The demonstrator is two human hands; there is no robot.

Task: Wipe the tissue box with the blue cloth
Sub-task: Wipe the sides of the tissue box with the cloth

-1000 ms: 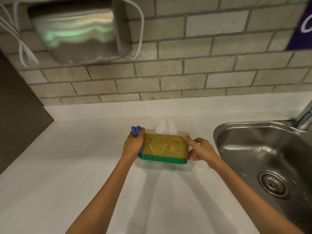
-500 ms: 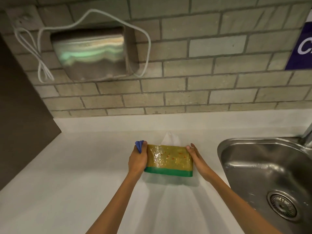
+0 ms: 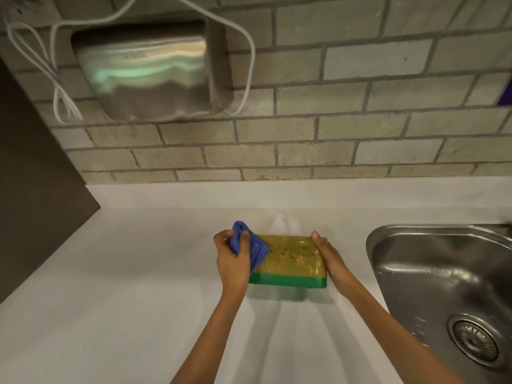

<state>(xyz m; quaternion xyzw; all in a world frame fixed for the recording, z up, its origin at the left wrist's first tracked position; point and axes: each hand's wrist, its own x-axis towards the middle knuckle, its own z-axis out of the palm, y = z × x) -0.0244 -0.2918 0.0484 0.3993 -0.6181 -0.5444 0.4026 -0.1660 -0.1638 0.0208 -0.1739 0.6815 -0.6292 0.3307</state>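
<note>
The tissue box (image 3: 293, 261) is yellow-green with red specks and a green base band, tilted so its long side faces me, on the white counter (image 3: 138, 286). A white tissue (image 3: 284, 224) pokes out behind its far edge. My left hand (image 3: 231, 259) grips the blue cloth (image 3: 253, 249) and presses it against the box's left end. My right hand (image 3: 331, 259) holds the box's right end, fingers wrapped over the top corner.
A steel sink (image 3: 443, 286) with a drain (image 3: 473, 340) lies directly right of the box. A metal hand dryer (image 3: 149, 73) with a looped white cable (image 3: 55, 87) hangs on the brick wall. A dark panel (image 3: 33, 189) bounds the counter's left.
The blue cloth, earlier tucked behind my left hand at the box's left end, now spreads over the box's left part. My view has tilted up.
</note>
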